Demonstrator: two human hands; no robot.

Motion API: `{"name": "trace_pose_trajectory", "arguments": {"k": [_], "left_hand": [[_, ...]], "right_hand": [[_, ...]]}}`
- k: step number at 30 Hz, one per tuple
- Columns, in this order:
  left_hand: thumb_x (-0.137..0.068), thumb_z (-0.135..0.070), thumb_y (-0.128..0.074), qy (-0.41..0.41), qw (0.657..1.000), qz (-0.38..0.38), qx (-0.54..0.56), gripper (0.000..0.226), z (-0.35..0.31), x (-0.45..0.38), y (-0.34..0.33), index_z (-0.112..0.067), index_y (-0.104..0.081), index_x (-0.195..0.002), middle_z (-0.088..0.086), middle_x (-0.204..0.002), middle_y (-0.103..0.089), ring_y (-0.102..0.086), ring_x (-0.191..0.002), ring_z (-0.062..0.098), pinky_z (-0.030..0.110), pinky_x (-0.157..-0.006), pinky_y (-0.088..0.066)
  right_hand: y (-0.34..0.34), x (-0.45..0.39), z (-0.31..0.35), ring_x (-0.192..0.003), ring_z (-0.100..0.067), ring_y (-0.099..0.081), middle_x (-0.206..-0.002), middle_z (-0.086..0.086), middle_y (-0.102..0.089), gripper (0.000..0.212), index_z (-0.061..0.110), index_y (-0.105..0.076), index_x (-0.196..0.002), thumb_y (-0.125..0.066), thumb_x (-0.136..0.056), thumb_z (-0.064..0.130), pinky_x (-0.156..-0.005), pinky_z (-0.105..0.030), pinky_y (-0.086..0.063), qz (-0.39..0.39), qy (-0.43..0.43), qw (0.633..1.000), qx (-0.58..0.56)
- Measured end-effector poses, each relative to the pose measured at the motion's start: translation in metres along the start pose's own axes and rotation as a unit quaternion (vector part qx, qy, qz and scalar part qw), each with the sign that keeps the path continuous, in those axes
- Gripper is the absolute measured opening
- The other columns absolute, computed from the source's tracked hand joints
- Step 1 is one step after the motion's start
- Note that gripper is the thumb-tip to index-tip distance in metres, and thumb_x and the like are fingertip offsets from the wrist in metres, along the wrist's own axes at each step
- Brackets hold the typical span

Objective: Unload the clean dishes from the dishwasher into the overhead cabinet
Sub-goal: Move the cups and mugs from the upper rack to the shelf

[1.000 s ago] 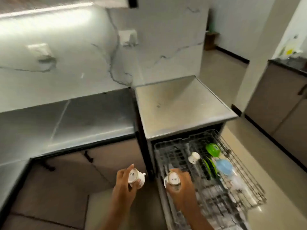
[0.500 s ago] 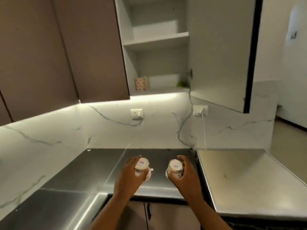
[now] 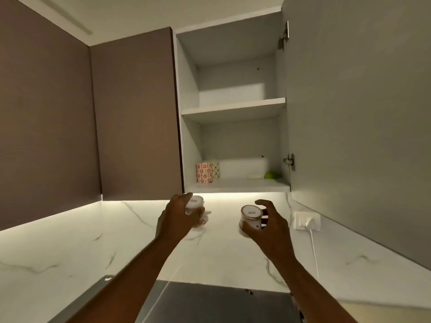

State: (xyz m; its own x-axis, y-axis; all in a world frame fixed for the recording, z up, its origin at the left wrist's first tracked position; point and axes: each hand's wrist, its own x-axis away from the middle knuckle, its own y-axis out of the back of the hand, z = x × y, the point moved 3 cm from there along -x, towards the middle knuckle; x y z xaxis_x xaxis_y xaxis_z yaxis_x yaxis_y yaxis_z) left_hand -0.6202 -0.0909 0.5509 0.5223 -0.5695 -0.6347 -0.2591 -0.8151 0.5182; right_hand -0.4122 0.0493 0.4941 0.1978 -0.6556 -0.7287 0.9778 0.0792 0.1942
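Each hand holds a small white cup upside down, base with a label facing me. My left hand (image 3: 179, 216) grips the left cup (image 3: 196, 203) just under the cabinet's bottom edge. My right hand (image 3: 265, 226) curls round the right cup (image 3: 251, 215), slightly lower. The overhead cabinet (image 3: 235, 108) stands open above them, with two white shelves. Its lower shelf (image 3: 238, 184) carries a patterned red-and-white mug (image 3: 206, 172) at the left and a green item (image 3: 271, 175) at the right. The dishwasher is out of view.
The open cabinet door (image 3: 354, 113) juts out at the right, above my right hand. Closed brown cabinet doors (image 3: 133, 117) fill the left. A wall socket with a white plug and cord (image 3: 307, 221) sits on the marble backsplash. The steel counter (image 3: 210, 301) lies below.
My view has swung up from the dishwasher rack to the open cabinet. Both hands have risen with their cups from counter height to just under the cabinet.
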Motion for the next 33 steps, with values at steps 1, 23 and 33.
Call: {"name": "trace_pose_trajectory", "arguments": {"k": [1, 23, 33], "left_hand": [[-0.08, -0.049, -0.073, 0.002, 1.0, 0.006, -0.014, 0.057, 0.001, -0.019, -0.006, -0.028, -0.057, -0.131, -0.006, -0.123, -0.059, -0.063, -0.105, 0.017, 0.03, -0.086, -0.047], [-0.078, -0.036, -0.079, -0.073, 0.994, 0.087, 0.0, 0.058, 0.024, -0.311, -0.15, -0.012, -0.061, -0.127, 0.009, -0.129, -0.062, -0.062, -0.112, 0.026, 0.031, -0.089, -0.049], [-0.075, -0.026, -0.083, -0.058, 0.989, 0.133, 0.013, 0.046, 0.022, -0.359, -0.229, -0.007, -0.066, -0.113, 0.012, -0.115, -0.068, -0.065, -0.103, 0.028, 0.032, -0.081, -0.05]], "right_hand": [[-0.002, -0.018, -0.003, -0.09, -0.013, -0.067, -0.105, 0.006, -0.067, 0.066, 0.028, -0.054, -0.123, -0.089, -0.068, 0.036, -0.073, -0.034, -0.061, -0.002, 0.003, 1.0, 0.004], [-0.117, -0.289, -0.077, -0.076, -0.018, -0.066, -0.105, -0.009, -0.071, 0.063, 0.009, -0.062, -0.115, -0.091, -0.063, 0.028, -0.059, -0.017, -0.048, -0.01, -0.053, 0.982, 0.179], [-0.144, -0.353, -0.124, -0.077, -0.024, -0.068, -0.1, -0.01, -0.066, 0.063, 0.008, -0.061, -0.108, -0.092, -0.062, 0.036, -0.07, -0.039, -0.059, 0.05, -0.123, 0.951, 0.278]]}}
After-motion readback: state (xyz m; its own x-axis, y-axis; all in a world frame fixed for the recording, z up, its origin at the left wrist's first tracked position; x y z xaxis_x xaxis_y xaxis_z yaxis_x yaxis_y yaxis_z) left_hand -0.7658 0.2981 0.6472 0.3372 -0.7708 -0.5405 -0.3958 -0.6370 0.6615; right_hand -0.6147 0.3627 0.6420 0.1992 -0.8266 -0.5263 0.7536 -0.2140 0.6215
